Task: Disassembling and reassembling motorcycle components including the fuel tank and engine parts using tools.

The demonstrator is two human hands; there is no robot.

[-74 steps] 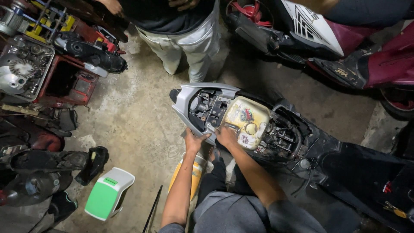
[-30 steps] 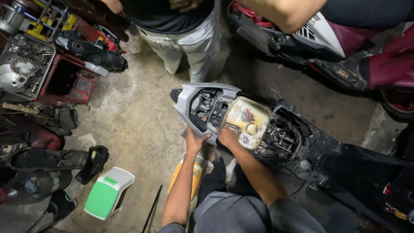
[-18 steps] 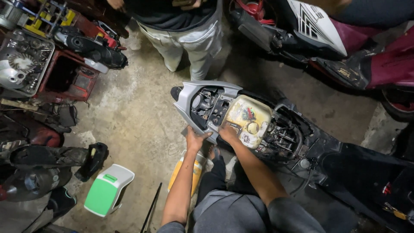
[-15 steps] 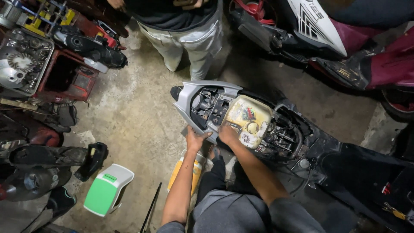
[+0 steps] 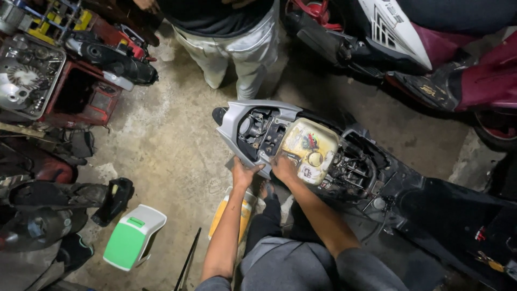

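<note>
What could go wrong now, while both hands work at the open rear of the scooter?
The left hand and right hand press on the grey tail frame beside exposed wiring, so a finger could get pinched or cut. The stained fuel tank lies right there; a slip might knock it. A standing person crowds the space.

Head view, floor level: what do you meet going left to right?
Green and white stool → yellow container → left hand → right hand → cream fuel tank → maroon scooter.
</note>
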